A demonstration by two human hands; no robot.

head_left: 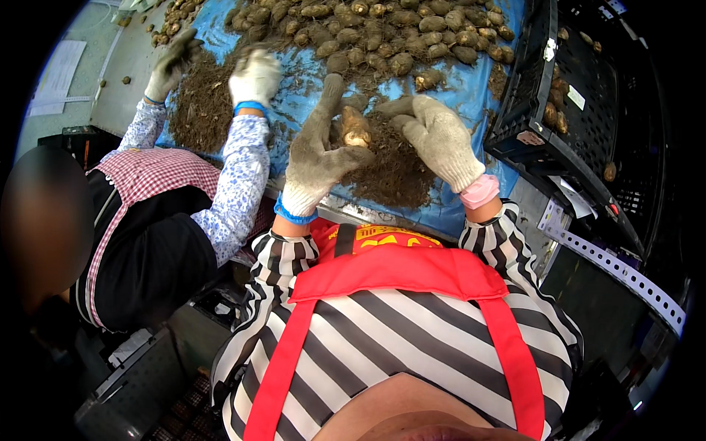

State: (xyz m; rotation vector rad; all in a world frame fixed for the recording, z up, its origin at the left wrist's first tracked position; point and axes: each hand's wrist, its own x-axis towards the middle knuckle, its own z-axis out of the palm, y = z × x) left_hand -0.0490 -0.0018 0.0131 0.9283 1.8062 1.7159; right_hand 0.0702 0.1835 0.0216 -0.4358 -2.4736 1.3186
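My left hand (323,151), in a soiled whitish glove, is spread, with a long finger stretched away from me and the thumb out to the right. In the gap between them sits a brown taro corm (355,127) with a pale end toward the thumb; the fingers are not closed round it. To its right, my right hand (435,140), gloved likewise, points its slightly bent fingers left toward the corm, and nothing shows between them. Beneath both hands lies a heap of dark soil and root fibres (393,176).
Many hairy taro corms (401,37) are piled at the far side of a blue sheet (482,84). Black plastic crates (518,95) stand at the right, some corms inside. A co-worker's gloved hands (254,77) move over another soil heap (202,103) on the left.
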